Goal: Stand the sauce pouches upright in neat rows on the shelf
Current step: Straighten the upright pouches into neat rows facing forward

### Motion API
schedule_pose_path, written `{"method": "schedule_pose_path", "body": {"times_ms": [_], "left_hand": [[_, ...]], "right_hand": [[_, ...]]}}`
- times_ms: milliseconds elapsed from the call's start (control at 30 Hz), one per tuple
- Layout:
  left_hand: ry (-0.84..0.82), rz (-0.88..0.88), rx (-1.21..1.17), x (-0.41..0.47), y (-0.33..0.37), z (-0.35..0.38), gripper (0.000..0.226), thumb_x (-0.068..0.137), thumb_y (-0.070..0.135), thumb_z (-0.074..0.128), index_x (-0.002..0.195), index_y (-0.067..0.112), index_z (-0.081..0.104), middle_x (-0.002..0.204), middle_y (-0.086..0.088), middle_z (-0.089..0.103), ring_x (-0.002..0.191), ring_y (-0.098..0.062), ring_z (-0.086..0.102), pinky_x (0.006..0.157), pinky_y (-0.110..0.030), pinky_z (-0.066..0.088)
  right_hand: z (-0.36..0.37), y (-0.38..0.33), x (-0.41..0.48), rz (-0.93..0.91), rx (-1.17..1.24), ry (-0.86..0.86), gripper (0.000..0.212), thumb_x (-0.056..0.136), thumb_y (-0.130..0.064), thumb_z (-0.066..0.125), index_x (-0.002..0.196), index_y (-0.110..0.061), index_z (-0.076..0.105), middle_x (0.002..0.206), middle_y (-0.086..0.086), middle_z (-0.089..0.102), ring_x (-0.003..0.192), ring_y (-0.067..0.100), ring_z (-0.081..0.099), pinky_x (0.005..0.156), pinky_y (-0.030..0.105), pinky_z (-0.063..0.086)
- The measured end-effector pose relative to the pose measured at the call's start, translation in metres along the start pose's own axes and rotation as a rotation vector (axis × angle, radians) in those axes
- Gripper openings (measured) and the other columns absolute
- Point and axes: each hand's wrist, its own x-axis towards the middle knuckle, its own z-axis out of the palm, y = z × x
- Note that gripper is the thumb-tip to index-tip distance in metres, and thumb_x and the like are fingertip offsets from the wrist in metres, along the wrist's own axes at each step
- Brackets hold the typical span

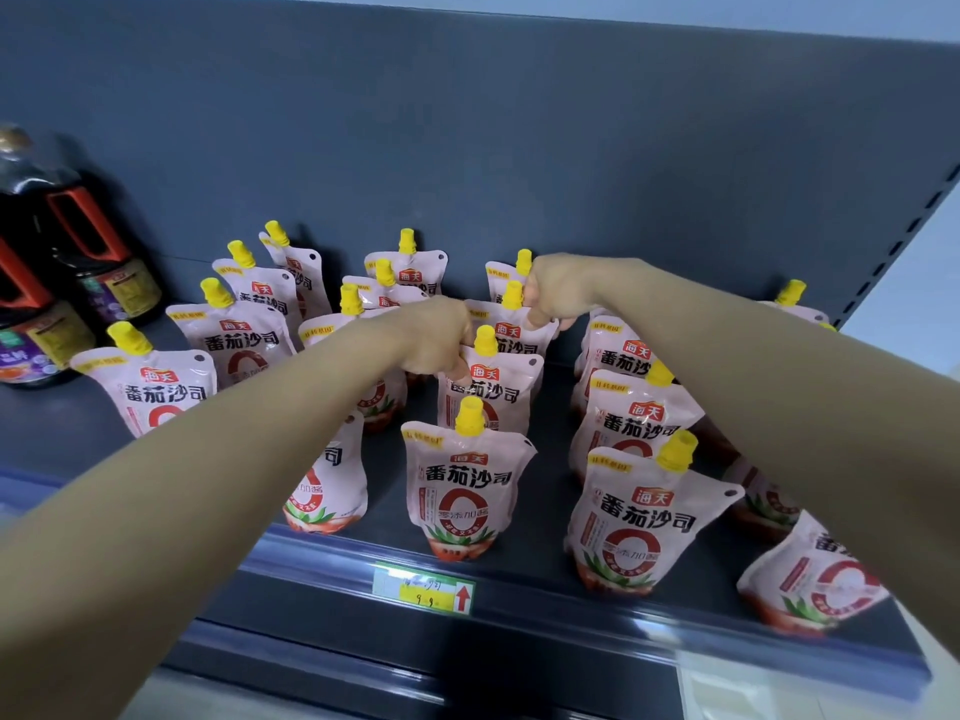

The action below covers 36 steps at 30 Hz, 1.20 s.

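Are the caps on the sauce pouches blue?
No, the sauce pouches on the shelf all have yellow caps.

Pink yellow-capped sauce pouches (pixel 460 491), upright, rough rows on shelf (pixel 545 605)

The front pouch (pixel 460 491) in the middle row bore the brand 海天 in white on a red patch. Under it stood 番茄沙司 in heavy black characters. Lower down was a large red 0, crossed by a band beginning 零添加. The yellow strip at its top left corner was too small to read.

The second pouch (pixel 488 392) behind it showed the same 海天 and 番茄沙司. The third pouch (pixel 511 337) showed 海天 and only the tops of the black characters.

On the shelf (pixel 571 610) edge sat a price tag (pixel 423 588). It had a handwritten 9.9 on yellow, a red arrow pointing up at its right end and a faint upper line that could not be read.

The labels on the dark bottles (pixel 47 335) at the left were blurred.
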Motion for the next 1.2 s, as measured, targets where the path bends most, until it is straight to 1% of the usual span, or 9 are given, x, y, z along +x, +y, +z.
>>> {"method": "schedule_pose_path", "body": {"times_ms": [167, 300, 400, 533, 633, 733, 800, 967, 1200], "left_hand": [[-0.12, -0.012, -0.123, -0.015, -0.006, -0.026, 0.015, 0.077, 0.025, 0.072, 0.091, 0.021, 0.071, 0.092, 0.008, 0.07, 0.09, -0.01, 0.061, 0.083, -0.024, 0.044], [0.109, -0.006, -0.214, -0.018, -0.013, -0.053, 0.02, 0.078, 0.015, 0.07, 0.098, 0.021, 0.071, 0.094, 0.006, 0.072, 0.088, -0.011, 0.065, 0.083, -0.023, 0.047], [0.205, -0.007, -0.147, -0.004, -0.015, -0.057, 0.025, 0.079, 0.013, 0.069, 0.104, 0.015, 0.068, 0.096, -0.001, 0.069, 0.082, -0.018, 0.062, 0.077, -0.028, 0.048], [0.08, 0.003, -0.071, 0.027, -0.014, -0.051, 0.038, 0.079, 0.016, 0.071, 0.115, 0.012, 0.062, 0.096, 0.003, 0.059, 0.078, -0.014, 0.054, 0.068, -0.024, 0.042], [0.038, 0.055, -0.029, 0.049, -0.013, -0.046, 0.026, 0.08, 0.017, 0.07, 0.105, 0.009, 0.067, 0.089, 0.0, 0.06, 0.081, -0.016, 0.054, 0.07, -0.022, 0.036], [-0.007, 0.072, -0.007, 0.064, -0.014, -0.044, 0.011, 0.08, 0.019, 0.07, 0.074, 0.01, 0.066, 0.061, -0.004, 0.058, 0.059, -0.019, 0.053, 0.055, -0.023, 0.037], [-0.044, 0.08, 0.006, 0.071, -0.015, -0.042, 0.024, 0.078, 0.023, 0.071, 0.061, 0.012, 0.058, 0.054, -0.004, 0.055, 0.054, -0.02, 0.053, 0.054, -0.023, 0.039], [-0.016, 0.086, 0.02, 0.078, -0.023, -0.041, 0.025, 0.075, 0.03, 0.073, 0.061, 0.013, 0.061, 0.056, -0.007, 0.061, 0.052, -0.021, 0.054, 0.058, -0.025, 0.043], [0.022, 0.082, 0.014, 0.081, -0.028, -0.04, 0.034, 0.073, 0.03, 0.074, 0.049, 0.02, 0.053, 0.053, -0.005, 0.061, 0.051, -0.02, 0.055, 0.062, -0.027, 0.048]], "right_hand": [[-0.037, 0.007, -0.015, -0.021, 0.168, -0.084, 0.016, 0.085, -0.016, 0.065, 0.101, -0.015, 0.07, 0.095, 0.002, 0.073, 0.079, 0.006, 0.069, 0.079, 0.026, 0.057], [-0.05, 0.018, -0.008, 0.024, 0.109, 0.146, 0.019, 0.086, -0.005, 0.06, 0.102, 0.0, 0.069, 0.102, 0.019, 0.071, 0.085, 0.023, 0.065, 0.093, 0.04, 0.055], [-0.039, 0.019, 0.004, 0.054, -0.007, 0.131, 0.034, 0.089, -0.015, 0.062, 0.114, 0.008, 0.063, 0.095, 0.024, 0.066, 0.081, 0.028, 0.058, 0.095, 0.047, 0.053], [-0.025, 0.018, 0.026, 0.092, -0.077, 0.062, 0.038, 0.089, -0.014, 0.061, 0.119, 0.009, 0.058, 0.096, 0.028, 0.062, 0.073, 0.023, 0.053, 0.082, 0.039, 0.054], [-0.02, 0.017, 0.036, 0.121, -0.074, 0.048, 0.015, 0.087, -0.012, 0.062, 0.086, 0.003, 0.064, 0.076, 0.015, 0.058, 0.057, 0.019, 0.059, 0.062, 0.026, 0.047], [-0.016, 0.017, 0.048, 0.138, -0.12, 0.077, 0.04, 0.086, -0.016, 0.063, 0.054, -0.013, 0.039, 0.055, 0.006, 0.041, 0.05, 0.022, 0.052, 0.049, 0.024, 0.031], [-0.013, 0.016, 0.053, 0.143, -0.127, 0.106, 0.043, 0.085, -0.018, 0.065, 0.053, -0.014, 0.036, 0.056, 0.006, 0.039, 0.058, 0.023, 0.046, 0.051, 0.026, 0.028], [-0.013, 0.013, 0.063, 0.156, -0.02, 0.12, 0.042, 0.085, -0.014, 0.067, 0.053, -0.013, 0.039, 0.066, 0.012, 0.053, 0.073, 0.03, 0.066, 0.065, 0.029, 0.041], [-0.008, 0.011, 0.064, 0.153, 0.03, 0.119, 0.035, 0.081, -0.011, 0.066, 0.052, -0.012, 0.046, 0.067, 0.011, 0.058, 0.067, 0.022, 0.057, 0.066, 0.028, 0.041]]}}
